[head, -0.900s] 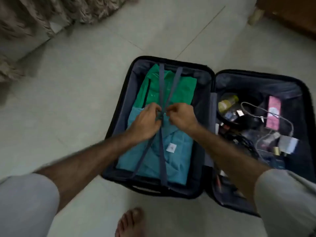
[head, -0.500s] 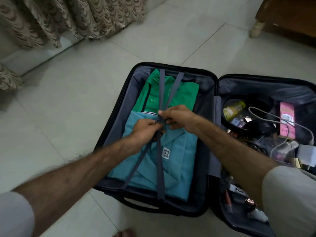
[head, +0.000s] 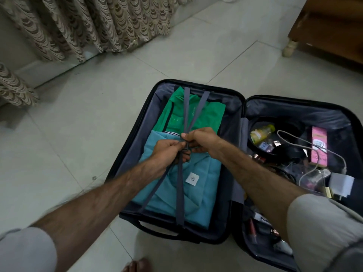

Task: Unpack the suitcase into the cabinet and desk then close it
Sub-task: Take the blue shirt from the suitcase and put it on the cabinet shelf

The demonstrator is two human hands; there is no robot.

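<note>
A black suitcase point(head: 135, 146) lies open flat on the tiled floor. Its left half holds a folded green shirt point(head: 176, 112) and a folded teal shirt point(head: 198, 195), crossed by grey straps point(head: 179, 195) that meet at a buckle in the middle. My left hand point(head: 167, 154) and my right hand point(head: 200, 140) both grip the straps at that buckle, which my fingers hide. The right half holds loose small things: a yellow bottle point(head: 261, 133), a pink box point(head: 319, 149), a white cable point(head: 302, 142) and several cosmetics.
Patterned curtains point(head: 88, 26) hang along the far left. A wooden furniture piece with a pale foot point(head: 289, 48) stands at the top right. My bare foot point(head: 137, 266) is on the tiles just in front of the suitcase. Open floor lies to the left.
The view has lifted and shifted, so the suitcase sits lower and further right. Both hands stay at the strap buckle, with the right hand now a little above the left.
</note>
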